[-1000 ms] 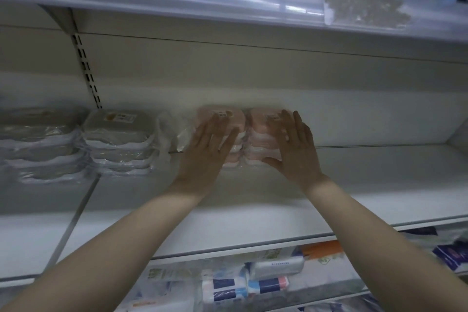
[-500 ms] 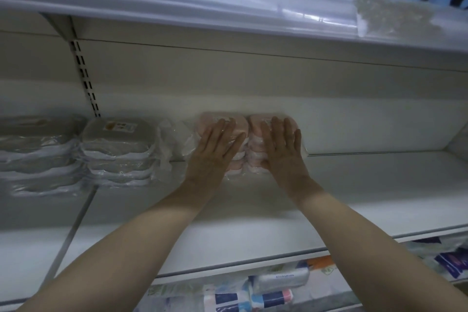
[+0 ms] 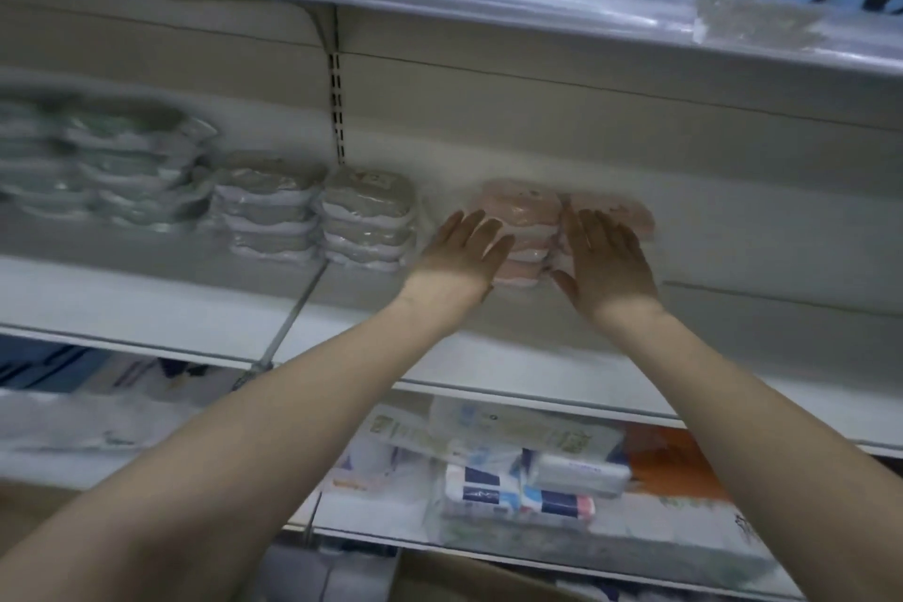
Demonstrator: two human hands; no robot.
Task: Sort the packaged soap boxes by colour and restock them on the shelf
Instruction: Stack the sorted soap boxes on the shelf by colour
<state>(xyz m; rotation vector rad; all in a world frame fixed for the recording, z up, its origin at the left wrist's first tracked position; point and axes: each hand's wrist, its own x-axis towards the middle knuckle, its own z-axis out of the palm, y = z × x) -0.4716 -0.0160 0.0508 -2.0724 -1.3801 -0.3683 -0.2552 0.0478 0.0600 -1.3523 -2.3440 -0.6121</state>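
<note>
Shelf (image 3: pixel 757 342): white and wide. The view has swung since half a second ago, so much more of its left end shows, and the stacks sit further right in frame.
Lower shelf (image 3: pixel 537 547): holds wrapped packs (image 3: pixel 518 489), white with blue and red print, too blurred to read.
Cardboard box (image 3: pixel 464 577): at the bottom edge, contents not visible.
Green soap boxes (image 3: pixel 122 171): newly in view at far left, stacked in blurred shrink-wrap.
Grey soap boxes (image 3: pixel 366 220): two stacks side by side, right of the green ones, either side of the slotted upright.
Pink soap boxes (image 3: pixel 523 210): two stacks touching each other at the back of the shelf, a small gap right of the grey, same spot as before.
Left hand (image 3: pixel 459 254): has slid off the front of the left pink stack to its left edge; grip open, fingers straight, touching the wrap.
Right hand (image 3: pixel 606 264): still flat on the front of the right pink stack, fingers spread; grip open, nothing grasped.
</note>
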